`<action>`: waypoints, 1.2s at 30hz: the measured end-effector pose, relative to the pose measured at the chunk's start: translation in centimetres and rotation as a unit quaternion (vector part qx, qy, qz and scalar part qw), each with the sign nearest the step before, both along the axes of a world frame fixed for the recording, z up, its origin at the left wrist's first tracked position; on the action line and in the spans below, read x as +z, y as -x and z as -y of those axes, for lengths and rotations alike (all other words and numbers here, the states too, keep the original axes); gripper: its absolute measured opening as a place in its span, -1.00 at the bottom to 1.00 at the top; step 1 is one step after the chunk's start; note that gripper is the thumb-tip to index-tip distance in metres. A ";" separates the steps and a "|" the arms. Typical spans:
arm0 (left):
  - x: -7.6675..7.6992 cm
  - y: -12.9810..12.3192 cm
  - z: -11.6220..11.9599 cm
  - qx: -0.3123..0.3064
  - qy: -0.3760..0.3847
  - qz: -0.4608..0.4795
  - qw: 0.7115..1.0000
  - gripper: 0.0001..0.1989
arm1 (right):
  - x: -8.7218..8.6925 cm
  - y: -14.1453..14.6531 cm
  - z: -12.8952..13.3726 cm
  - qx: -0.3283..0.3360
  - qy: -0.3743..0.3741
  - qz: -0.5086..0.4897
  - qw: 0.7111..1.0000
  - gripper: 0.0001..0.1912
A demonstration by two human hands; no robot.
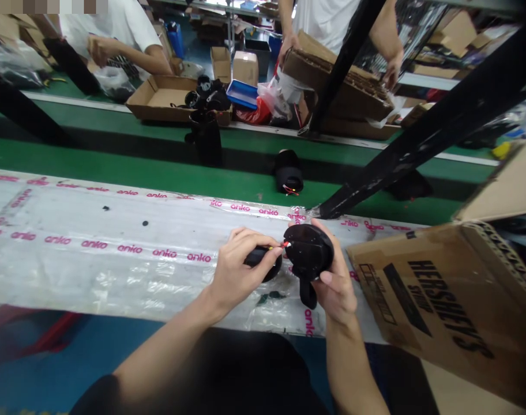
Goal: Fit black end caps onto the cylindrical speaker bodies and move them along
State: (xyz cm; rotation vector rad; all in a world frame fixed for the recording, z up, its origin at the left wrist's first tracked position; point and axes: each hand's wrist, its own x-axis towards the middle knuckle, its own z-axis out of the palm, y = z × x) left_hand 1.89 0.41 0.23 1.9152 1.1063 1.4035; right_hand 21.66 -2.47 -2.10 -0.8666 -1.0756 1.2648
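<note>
Green conveyor belting (pixel 159 164) runs across the station, and in front of it lies a work surface covered with clear plastic sheeting (pixel 72 271) printed with pink "anko" lettering. A black steel frame member (pixel 397 138) crosses the view diagonally, with its lower end close to the sheeting. The left hand (pixel 241 271) is clenched around a black rounded housing (pixel 265 266), with the fingers wrapped over its top. The right hand (pixel 334 288) grasps a black round cover (pixel 308 249) from behind, and a black strap (pixel 307 294) hangs from the cover's lower edge. Both parts are held above the sheeting, close together, with short red and yellow wires (pixel 284 246) visible in the narrow gap between them. A corrugated cardboard carton (pixel 436 305) printed "HERSHEY'S" stands just right of the right hand, overlapping the sheeting's edge. Two black cylindrical units sit on the belt: one upright (pixel 206 138), the other (pixel 289 171) showing red wires at its base. Beyond the belt, a co-worker's hands (pixel 289 43) grip a cardboard carton (pixel 336 75), while a second co-worker (pixel 111 29) stands at the upper left, near an open cardboard box (pixel 159 98).
</note>
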 end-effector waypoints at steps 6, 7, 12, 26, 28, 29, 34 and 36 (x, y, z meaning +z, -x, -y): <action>0.5 0.2 -0.2 -0.016 0.009 -0.033 0.999 -0.94 | 0.1 0.1 0.3 -0.034 -0.010 0.059 0.998 -0.18; 0.6 0.3 -0.3 -0.022 0.002 -0.041 0.999 -0.94 | 0.2 0.1 0.3 -0.040 -0.014 0.067 0.997 -0.17; 1.2 0.4 -0.7 -0.046 -0.033 -0.084 0.995 -0.93 | 0.4 -0.4 0.1 -0.026 -0.023 0.097 0.995 -0.14; 3.4 1.6 -2.3 -0.125 -0.024 -0.235 0.964 -0.88 | 1.9 -1.8 0.0 0.042 -0.145 0.188 0.971 -0.31; 3.4 1.6 -2.4 -0.119 -0.011 -0.229 0.966 -0.90 | 1.9 -2.1 -0.1 0.052 -0.155 0.192 0.968 -0.32; 3.4 1.5 -2.4 -0.120 -0.006 -0.230 0.966 -0.90 | 1.9 -2.1 -0.2 0.051 -0.154 0.190 0.968 -0.33; 4.0 1.3 -2.8 -0.142 0.041 -0.226 0.963 -0.87 | 1.8 -2.2 -0.2 0.059 -0.146 0.170 0.973 -0.32; 4.3 1.2 -3.2 -0.155 0.078 -0.207 0.963 -0.84 | 1.9 -2.2 -0.2 0.068 -0.157 0.174 0.970 -0.34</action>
